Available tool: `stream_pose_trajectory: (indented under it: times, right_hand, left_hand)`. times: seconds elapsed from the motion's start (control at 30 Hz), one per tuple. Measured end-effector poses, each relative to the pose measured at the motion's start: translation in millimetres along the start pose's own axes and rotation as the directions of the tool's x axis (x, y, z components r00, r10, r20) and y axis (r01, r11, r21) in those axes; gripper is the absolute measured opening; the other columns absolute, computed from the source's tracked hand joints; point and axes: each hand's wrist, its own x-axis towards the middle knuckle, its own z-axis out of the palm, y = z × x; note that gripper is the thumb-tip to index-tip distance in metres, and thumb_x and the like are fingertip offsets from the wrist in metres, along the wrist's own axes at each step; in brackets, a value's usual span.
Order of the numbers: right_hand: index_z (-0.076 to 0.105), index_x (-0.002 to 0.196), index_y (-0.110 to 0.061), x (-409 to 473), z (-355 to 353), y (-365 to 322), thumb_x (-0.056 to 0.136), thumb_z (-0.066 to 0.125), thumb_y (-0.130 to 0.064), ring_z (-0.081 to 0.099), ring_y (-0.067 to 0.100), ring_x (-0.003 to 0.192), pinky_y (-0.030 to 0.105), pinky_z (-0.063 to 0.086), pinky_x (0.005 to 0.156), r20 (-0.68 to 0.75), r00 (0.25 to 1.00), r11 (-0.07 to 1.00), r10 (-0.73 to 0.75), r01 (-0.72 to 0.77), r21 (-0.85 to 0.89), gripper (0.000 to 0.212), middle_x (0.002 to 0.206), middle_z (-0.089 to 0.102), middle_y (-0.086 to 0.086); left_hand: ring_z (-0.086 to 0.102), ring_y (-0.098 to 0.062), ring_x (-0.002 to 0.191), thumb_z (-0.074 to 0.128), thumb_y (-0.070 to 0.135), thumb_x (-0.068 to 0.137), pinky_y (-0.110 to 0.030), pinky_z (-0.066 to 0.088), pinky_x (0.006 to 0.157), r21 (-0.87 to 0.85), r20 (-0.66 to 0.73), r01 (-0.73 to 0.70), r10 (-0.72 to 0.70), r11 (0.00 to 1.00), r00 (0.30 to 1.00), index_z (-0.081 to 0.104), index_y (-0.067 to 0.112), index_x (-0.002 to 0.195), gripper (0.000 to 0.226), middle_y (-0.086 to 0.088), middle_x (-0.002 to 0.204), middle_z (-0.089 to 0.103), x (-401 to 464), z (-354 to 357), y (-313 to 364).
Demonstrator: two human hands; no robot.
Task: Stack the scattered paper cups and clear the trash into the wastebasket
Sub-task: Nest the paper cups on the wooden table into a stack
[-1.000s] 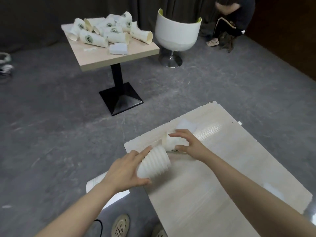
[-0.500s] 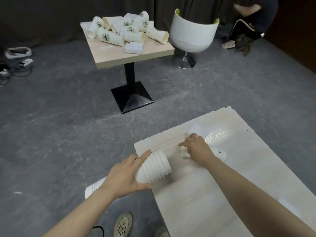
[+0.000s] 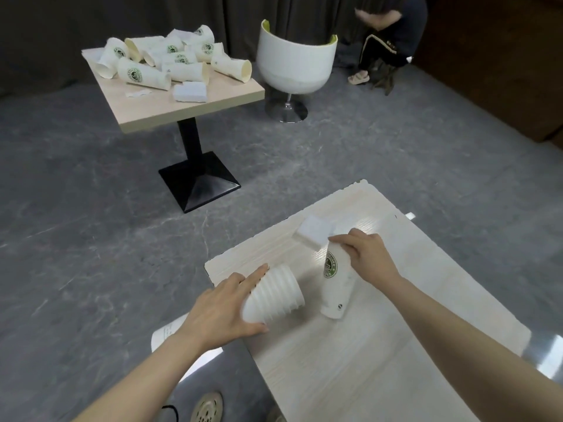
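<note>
While I look down over the near desk (image 3: 350, 376), my left hand (image 3: 219, 312) is wrapped around a stack of nested white paper cups (image 3: 274, 295) lying on its side at the desk's near left edge, rims pointing right. Just beside it on the right, my right hand (image 3: 370, 260) grips the far end of a single paper cup (image 3: 335, 284), tilted, its near end on the desk. That cup carries a round green logo; its lettering is too small for me to read. A white tissue pack (image 3: 313, 233) sits touching the cup's far end. Farther off on the left, a second desk (image 3: 189, 102) holds a heap of scattered cups (image 3: 170, 60) with the same green badge, plus another tissue pack (image 3: 190, 92). A white chair (image 3: 294, 65) stands to its right.
</note>
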Motion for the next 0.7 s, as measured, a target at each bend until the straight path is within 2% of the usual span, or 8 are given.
stream_pose_trajectory:
  times: [0.1,0.17,0.27,0.33,0.4,0.5,0.57,0.7]
  right_hand:
    - [0.07,0.105,-0.021,-13.2,-4.7,7.9,0.096,0.048,-0.005,0.058,0.021,0.086,0.033,0.045,0.077,0.093,0.969,0.937,0.227,-0.243,0.252,0.029,0.089,0.057,-0.003]
    - [0.069,0.101,-0.021,-22.6,-6.3,11.7,0.095,0.047,-0.001,0.056,0.016,0.092,0.017,0.042,0.074,0.104,0.931,0.842,0.35,-0.361,0.4,0.031,0.105,0.063,0.001]
    - [0.069,0.102,-0.016,-36.7,-10.7,16.0,0.092,0.048,0.003,0.046,0.016,0.07,0.009,0.037,0.057,0.154,0.869,0.721,0.47,-0.479,0.5,0.03,0.095,0.064,0.003]
    - [0.069,0.108,-0.011,-47.8,-12.3,19.7,0.091,0.051,0.004,0.046,0.013,0.072,0.008,0.038,0.06,0.221,0.835,0.652,0.505,-0.536,0.536,0.029,0.086,0.059,-0.001]
    - [0.069,0.109,-0.018,-59.5,-13.3,21.7,0.089,0.057,0.003,0.053,0.013,0.084,0.012,0.042,0.07,0.295,0.805,0.563,0.514,-0.576,0.592,0.031,0.091,0.06,-0.001]
    - [0.068,0.105,-0.029,-74.1,-14.8,23.4,0.087,0.061,0.001,0.063,0.024,0.099,0.031,0.051,0.081,0.368,0.786,0.429,0.497,-0.591,0.683,0.036,0.111,0.066,0.012]
    - [0.068,0.109,-0.031,-83.3,-18.7,22.7,0.087,0.062,0.0,0.064,0.029,0.102,0.041,0.05,0.089,0.363,0.789,0.389,0.496,-0.576,0.719,0.039,0.114,0.067,0.013]
    - [0.063,0.121,-0.028,-101.1,-33.6,22.6,0.088,0.059,0.003,0.062,0.026,0.105,0.041,0.046,0.094,0.322,0.806,0.316,0.497,-0.514,0.798,0.045,0.114,0.067,0.01]
  left_hand:
    - [0.05,-0.009,0.104,0.055,0.076,0.065,-0.026,0.044,0.085,0.002,0.009,-0.019,0.019,1.0,1.0,-0.018,0.062,0.135,0.102,0.016,0.117,0.04,2.9,0.0,6.7]
    - [0.05,-0.009,0.103,0.055,0.076,0.064,-0.026,0.044,0.085,0.005,0.017,-0.027,0.027,1.0,0.999,-0.017,0.063,0.135,0.101,0.016,0.117,0.04,3.6,0.2,9.6]
    - [0.05,-0.008,0.102,0.058,0.074,0.067,-0.027,0.044,0.085,0.01,0.018,-0.027,0.027,1.0,0.999,-0.013,0.06,0.138,0.102,0.016,0.116,0.039,4.9,0.3,13.4]
    - [0.049,-0.008,0.102,0.059,0.073,0.068,-0.025,0.043,0.085,0.021,0.017,-0.033,0.032,0.999,0.999,-0.011,0.058,0.14,0.101,0.016,0.116,0.039,6.3,0.2,15.5]
    - [0.048,-0.007,0.104,0.06,0.072,0.068,-0.024,0.041,0.084,0.018,0.018,-0.036,0.036,0.999,0.999,-0.009,0.057,0.141,0.101,0.016,0.116,0.039,7.4,0.1,17.3]
    - [0.049,-0.008,0.105,0.061,0.073,0.067,-0.024,0.041,0.084,0.009,0.024,-0.042,0.042,0.999,0.999,-0.007,0.057,0.141,0.102,0.016,0.116,0.04,7.9,-0.8,18.4]
    - [0.049,-0.007,0.105,0.06,0.074,0.066,-0.024,0.041,0.084,0.014,0.03,-0.047,0.046,0.999,0.998,-0.007,0.057,0.141,0.102,0.017,0.116,0.04,7.9,-2.3,17.6]
    - [0.049,-0.007,0.105,0.059,0.076,0.064,-0.024,0.041,0.084,0.05,0.039,-0.059,0.057,0.997,0.998,-0.007,0.056,0.142,0.104,0.016,0.116,0.041,9.3,-6.8,15.3]
